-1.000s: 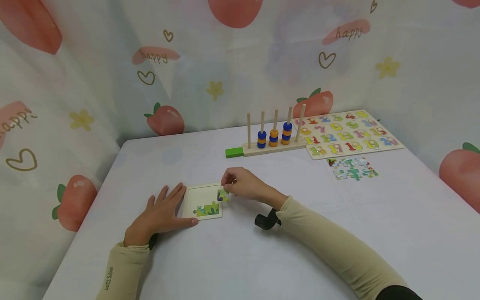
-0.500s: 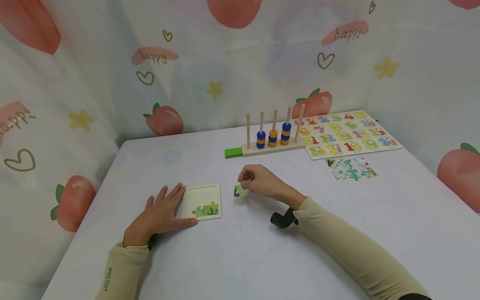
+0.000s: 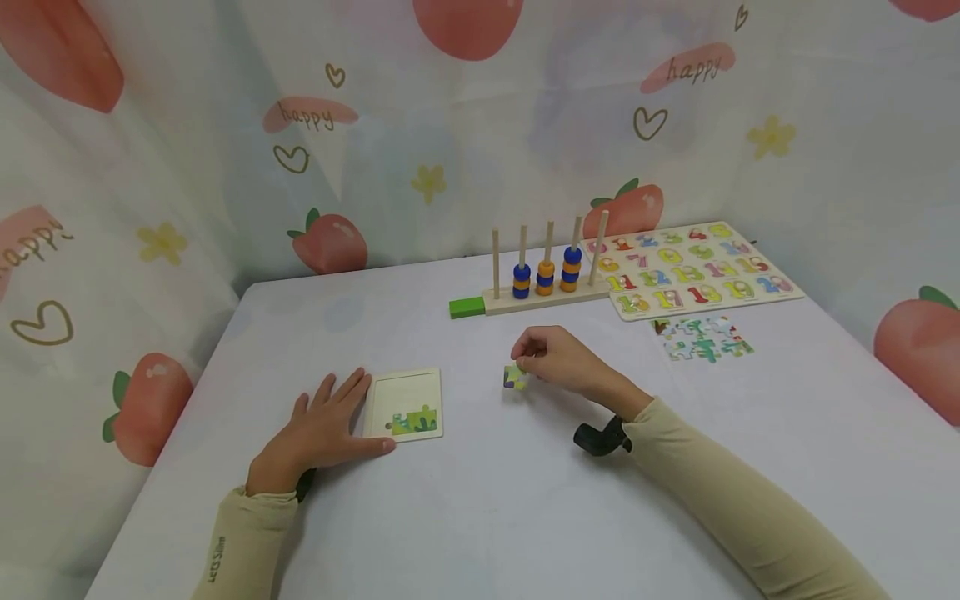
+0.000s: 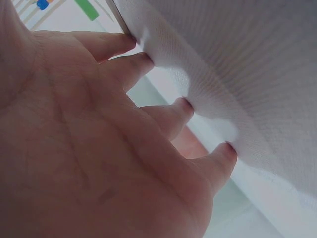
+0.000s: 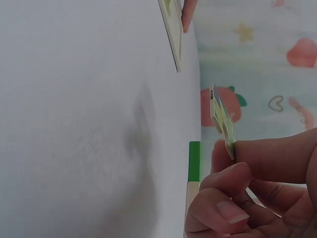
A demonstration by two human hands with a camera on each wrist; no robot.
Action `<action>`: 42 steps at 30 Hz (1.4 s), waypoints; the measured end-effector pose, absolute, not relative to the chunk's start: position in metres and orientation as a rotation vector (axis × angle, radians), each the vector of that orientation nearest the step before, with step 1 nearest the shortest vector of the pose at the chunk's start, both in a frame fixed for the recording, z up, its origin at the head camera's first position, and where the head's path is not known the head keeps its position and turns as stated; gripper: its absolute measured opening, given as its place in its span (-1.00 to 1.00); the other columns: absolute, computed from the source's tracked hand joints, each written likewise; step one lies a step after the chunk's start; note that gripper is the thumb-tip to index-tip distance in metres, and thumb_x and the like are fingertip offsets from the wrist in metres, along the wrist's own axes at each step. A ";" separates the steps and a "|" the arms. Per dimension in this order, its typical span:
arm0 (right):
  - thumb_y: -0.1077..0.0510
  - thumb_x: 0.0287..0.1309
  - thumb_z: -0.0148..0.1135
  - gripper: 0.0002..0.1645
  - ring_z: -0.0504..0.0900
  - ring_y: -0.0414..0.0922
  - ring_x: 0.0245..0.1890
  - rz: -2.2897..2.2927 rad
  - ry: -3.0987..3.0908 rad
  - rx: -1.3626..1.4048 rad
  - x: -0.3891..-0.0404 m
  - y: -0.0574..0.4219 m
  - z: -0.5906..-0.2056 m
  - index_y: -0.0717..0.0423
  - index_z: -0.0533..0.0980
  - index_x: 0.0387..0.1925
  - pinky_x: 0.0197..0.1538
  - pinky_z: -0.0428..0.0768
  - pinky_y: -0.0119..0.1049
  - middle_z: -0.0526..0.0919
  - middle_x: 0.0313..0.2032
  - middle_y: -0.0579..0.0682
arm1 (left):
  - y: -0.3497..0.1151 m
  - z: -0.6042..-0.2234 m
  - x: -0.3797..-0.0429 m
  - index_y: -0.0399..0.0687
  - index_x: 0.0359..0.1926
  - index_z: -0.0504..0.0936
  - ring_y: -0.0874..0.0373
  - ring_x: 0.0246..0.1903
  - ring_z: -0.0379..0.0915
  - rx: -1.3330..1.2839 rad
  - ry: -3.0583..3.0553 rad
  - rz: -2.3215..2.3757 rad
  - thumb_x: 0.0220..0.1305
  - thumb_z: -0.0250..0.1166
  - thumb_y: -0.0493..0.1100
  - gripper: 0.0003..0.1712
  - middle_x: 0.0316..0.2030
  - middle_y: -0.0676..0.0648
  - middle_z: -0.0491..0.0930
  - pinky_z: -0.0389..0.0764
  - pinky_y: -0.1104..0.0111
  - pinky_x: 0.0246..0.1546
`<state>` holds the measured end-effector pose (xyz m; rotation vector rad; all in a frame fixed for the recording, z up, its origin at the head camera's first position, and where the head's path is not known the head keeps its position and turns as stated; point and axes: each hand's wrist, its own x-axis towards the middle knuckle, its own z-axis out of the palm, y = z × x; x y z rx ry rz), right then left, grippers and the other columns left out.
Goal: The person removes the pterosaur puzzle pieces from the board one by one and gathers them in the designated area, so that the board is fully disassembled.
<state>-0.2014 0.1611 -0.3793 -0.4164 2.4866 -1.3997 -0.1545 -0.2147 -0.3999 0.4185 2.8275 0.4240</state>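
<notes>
My right hand (image 3: 561,358) pinches a green and purple jigsaw piece (image 3: 513,377) between thumb and fingertip. In the right wrist view the jigsaw piece (image 5: 221,116) shows nearly edge-on, held above the table. To the left lies a small square puzzle tray (image 3: 405,385), pale and shallow, with joined green pieces (image 3: 412,421) along its lower side. My left hand (image 3: 322,429) rests with spread fingers at the tray's left edge, the thumb by its lower edge. In the left wrist view the fingertips of the left hand (image 4: 119,134) touch the white cloth.
A wooden bead stacker (image 3: 551,302) with blue and orange rings and a green end block (image 3: 467,307) stands at the back. Beside it lies a number board (image 3: 693,268). Several more jigsaw pieces (image 3: 703,339) lie grouped in front of that board.
My right hand has moved right, carrying the jigsaw piece from the tray's right edge to over the bare cloth. The left hand and the tray have stayed in place.
</notes>
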 end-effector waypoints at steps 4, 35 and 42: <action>0.31 0.50 0.21 -0.85 0.53 -0.06 -0.26 -1.392 2.506 -0.389 -0.200 0.171 -0.379 0.31 0.61 -0.03 -0.22 0.53 -0.27 0.65 -0.18 0.08 | -0.215 -0.399 -0.154 -0.23 0.70 0.07 -0.50 0.60 -0.26 0.418 2.830 0.424 0.19 0.45 0.47 0.37 0.69 -0.26 -0.02 -0.17 -0.51 0.42; 0.28 0.48 0.23 -0.80 0.54 0.02 -0.11 -1.369 2.661 -0.224 -0.190 0.252 -0.382 0.34 0.60 0.01 -0.14 0.57 -0.26 0.65 -0.08 0.14 | -0.216 -0.397 -0.153 -0.22 0.71 0.05 -0.50 0.61 -0.29 0.406 2.822 0.441 0.17 0.45 0.49 0.39 0.69 -0.26 -0.05 -0.20 -0.50 0.43; 0.25 0.51 0.23 -0.79 0.53 0.02 -0.06 -1.339 2.696 -0.224 -0.187 0.275 -0.383 0.33 0.59 0.03 -0.12 0.57 -0.27 0.64 -0.02 0.16 | -0.214 -0.398 -0.154 -0.21 0.71 0.04 -0.49 0.61 -0.30 0.402 2.823 0.437 0.16 0.46 0.49 0.40 0.69 -0.27 -0.05 -0.21 -0.51 0.43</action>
